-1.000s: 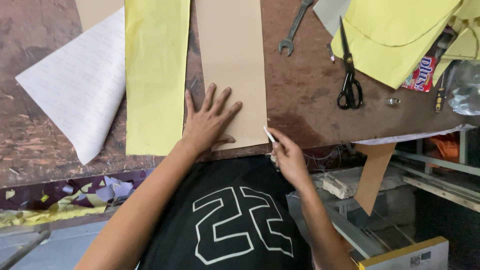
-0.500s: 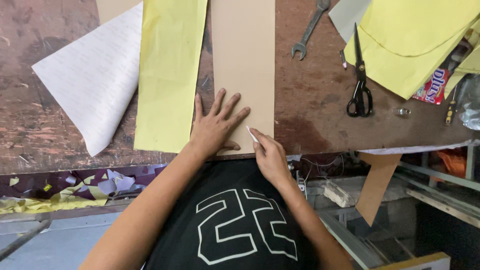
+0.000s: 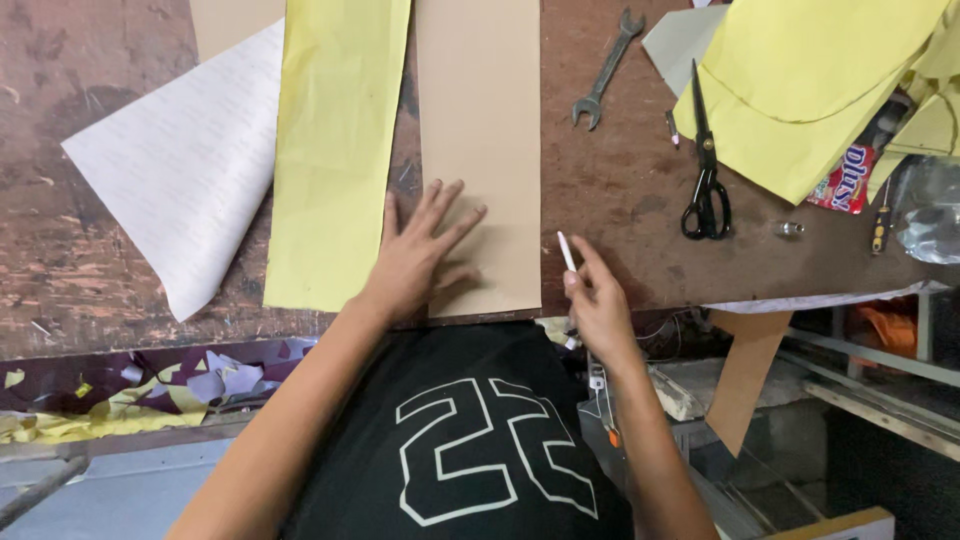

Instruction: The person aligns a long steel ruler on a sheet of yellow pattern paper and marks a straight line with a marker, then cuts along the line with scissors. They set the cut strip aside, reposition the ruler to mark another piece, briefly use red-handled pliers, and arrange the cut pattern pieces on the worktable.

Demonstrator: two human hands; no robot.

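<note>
Workbench [image 3: 640, 220], left hand [image 3: 420, 262] on cardboard strip [image 3: 480, 120]

My left hand [image 3: 420, 262] lies flat, fingers [image 3: 455, 205] spread, on the tan cardboard strip [image 3: 480, 120]. My right hand [image 3: 598, 300] holds a white pencil [image 3: 566, 250] just beside the strip's edge, over the brown table [image 3: 620, 190].

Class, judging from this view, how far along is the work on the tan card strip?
Done: the card strip lies flat beside the yellow strip. In hand: left hand presses the card, right hand holds a white marker beside its edge. Left: no marks show; scissors lie untouched.
</note>
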